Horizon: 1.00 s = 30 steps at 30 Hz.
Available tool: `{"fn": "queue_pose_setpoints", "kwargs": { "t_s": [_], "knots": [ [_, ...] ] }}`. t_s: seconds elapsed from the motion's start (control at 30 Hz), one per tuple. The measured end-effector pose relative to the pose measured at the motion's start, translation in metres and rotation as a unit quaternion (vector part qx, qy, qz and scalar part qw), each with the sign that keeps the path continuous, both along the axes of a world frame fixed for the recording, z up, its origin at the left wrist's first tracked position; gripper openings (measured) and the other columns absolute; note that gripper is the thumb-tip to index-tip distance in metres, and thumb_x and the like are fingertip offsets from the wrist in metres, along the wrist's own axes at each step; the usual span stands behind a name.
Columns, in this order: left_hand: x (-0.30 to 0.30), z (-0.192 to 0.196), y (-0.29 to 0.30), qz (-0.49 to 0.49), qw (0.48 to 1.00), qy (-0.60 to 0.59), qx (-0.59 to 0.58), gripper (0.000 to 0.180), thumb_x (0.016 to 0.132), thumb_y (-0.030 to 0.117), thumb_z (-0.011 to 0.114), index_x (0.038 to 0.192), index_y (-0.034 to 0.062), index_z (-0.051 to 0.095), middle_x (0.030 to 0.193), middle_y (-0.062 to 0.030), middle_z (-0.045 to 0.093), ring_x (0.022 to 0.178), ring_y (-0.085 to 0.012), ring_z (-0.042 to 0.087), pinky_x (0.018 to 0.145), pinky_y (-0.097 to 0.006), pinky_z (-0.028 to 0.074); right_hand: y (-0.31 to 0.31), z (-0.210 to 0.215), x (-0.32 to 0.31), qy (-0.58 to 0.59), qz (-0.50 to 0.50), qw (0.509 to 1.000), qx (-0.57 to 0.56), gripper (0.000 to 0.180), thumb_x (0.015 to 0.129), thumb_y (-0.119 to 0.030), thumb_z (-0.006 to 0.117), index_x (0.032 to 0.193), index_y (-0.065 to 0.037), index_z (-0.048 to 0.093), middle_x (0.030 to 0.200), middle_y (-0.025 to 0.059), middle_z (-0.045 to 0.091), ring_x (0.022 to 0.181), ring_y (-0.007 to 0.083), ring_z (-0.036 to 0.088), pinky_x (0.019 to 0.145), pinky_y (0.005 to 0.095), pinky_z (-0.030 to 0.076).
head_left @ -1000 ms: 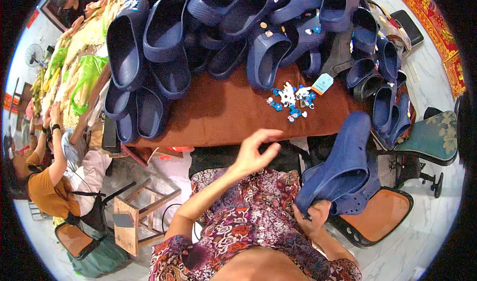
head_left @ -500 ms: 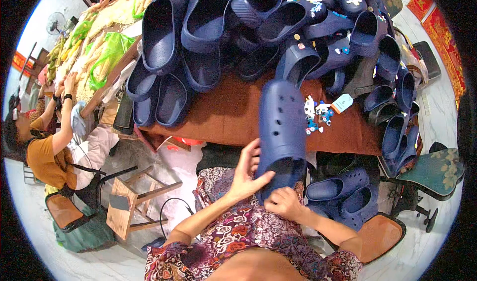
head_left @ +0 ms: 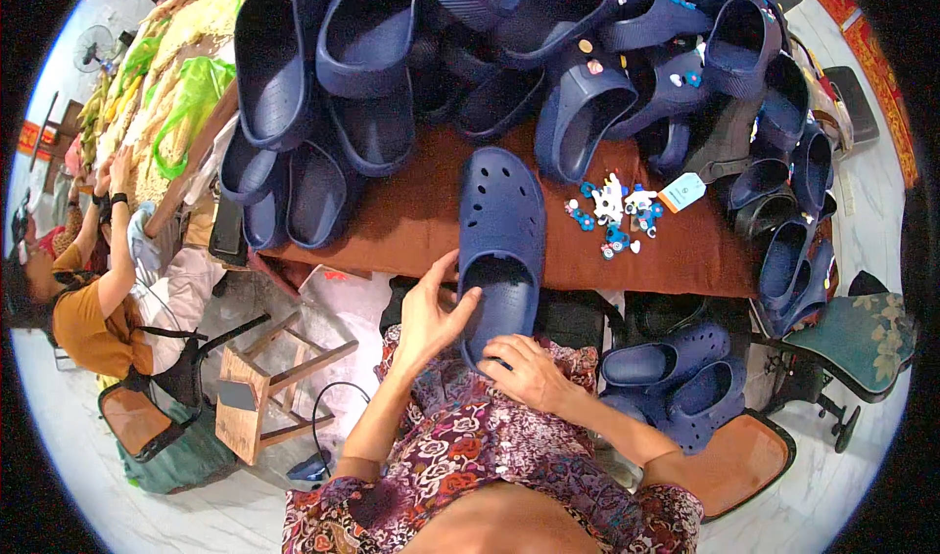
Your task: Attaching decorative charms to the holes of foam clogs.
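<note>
Navy clog (head_left: 501,231) lies sole-down, toe pointing away, its heel end overhanging the near edge of the brown table (head_left: 411,226). Left hand (head_left: 431,314) cups the heel's left rim, thumb hooked into the opening. Right hand (head_left: 529,370) grips under the heel from below (fingertips hidden beneath). Small charms (head_left: 612,211) lie just right of the clog; more navy clogs (head_left: 372,74) are heaped beyond.

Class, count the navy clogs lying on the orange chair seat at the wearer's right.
3 navy foam clogs: one upper, one lower right, one lower left, partly covered. More may be hidden beneath.
</note>
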State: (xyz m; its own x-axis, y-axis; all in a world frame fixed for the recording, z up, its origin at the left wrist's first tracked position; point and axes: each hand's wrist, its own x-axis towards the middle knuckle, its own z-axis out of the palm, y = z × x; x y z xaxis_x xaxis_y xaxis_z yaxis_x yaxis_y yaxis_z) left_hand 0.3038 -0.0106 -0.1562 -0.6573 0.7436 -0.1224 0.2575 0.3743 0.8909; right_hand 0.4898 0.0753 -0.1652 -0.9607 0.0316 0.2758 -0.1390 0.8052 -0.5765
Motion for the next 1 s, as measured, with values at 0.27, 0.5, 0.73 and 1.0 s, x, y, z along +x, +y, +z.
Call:
{"fn": "queue_pose_setpoints", "kwargs": {
  "t_s": [0.27, 0.5, 0.73, 1.0],
  "knots": [
    [-0.007, -0.003, 0.003, 0.041, 0.999, -0.018, -0.006, 0.052, 0.077, 0.009, 0.073, 0.127, 0.0052, 0.059, 0.101, -0.0093, 0.068, 0.078, -0.0139, 0.063, 0.07, -0.027, 0.052, 0.055, 0.008, -0.006, 0.118, -0.212, 0.97, -0.025, 0.024, 0.077, -0.011, 0.075, 0.098, -0.008, 0.064, 0.098, 0.0096, 0.059, 0.093, 0.0289, 0.06, 0.078, 0.0388, 0.051],
    [0.005, 0.027, -0.005, 0.075, 0.975, 0.18, 0.109, 0.045, 0.076, 0.002, 0.07, 0.12, -0.0001, 0.058, 0.101, -0.0106, 0.06, 0.085, -0.0188, 0.059, 0.072, -0.03, 0.047, 0.14, 0.004, -0.018, -0.006, -0.382, 0.919, 0.091, 0.023, 0.086, -0.01, 0.064, 0.108, -0.005, 0.061, 0.1, 0.0122, 0.058, 0.095, 0.032, 0.054, 0.08, 0.0428, 0.041],
    [0.046, 0.028, -0.001, -0.039, 0.981, -0.121, 0.148, 0.039, 0.084, -0.001, 0.064, 0.121, -0.004, 0.052, 0.11, -0.0127, 0.057, 0.097, -0.0191, 0.058, 0.085, -0.03, 0.048, 0.156, -0.006, -0.024, -0.051, -0.363, 0.921, 0.131, 0.027, 0.081, -0.015, 0.07, 0.106, -0.006, 0.064, 0.096, 0.0099, 0.06, 0.091, 0.0304, 0.053, 0.076, 0.0413, 0.04],
    [0.039, 0.008, 0.047, 0.053, 0.883, -0.446, 0.137, 0.056, 0.089, 0.008, 0.068, 0.135, -0.0053, 0.039, 0.13, -0.012, 0.052, 0.117, -0.0185, 0.053, 0.101, -0.032, 0.041, 0.148, 0.001, -0.026, 0.002, -0.383, 0.921, 0.072, 0.018, 0.084, -0.014, 0.07, 0.099, -0.006, 0.069, 0.089, 0.0098, 0.063, 0.085, 0.0281, 0.057, 0.076, 0.0397, 0.043]
  ]
}}
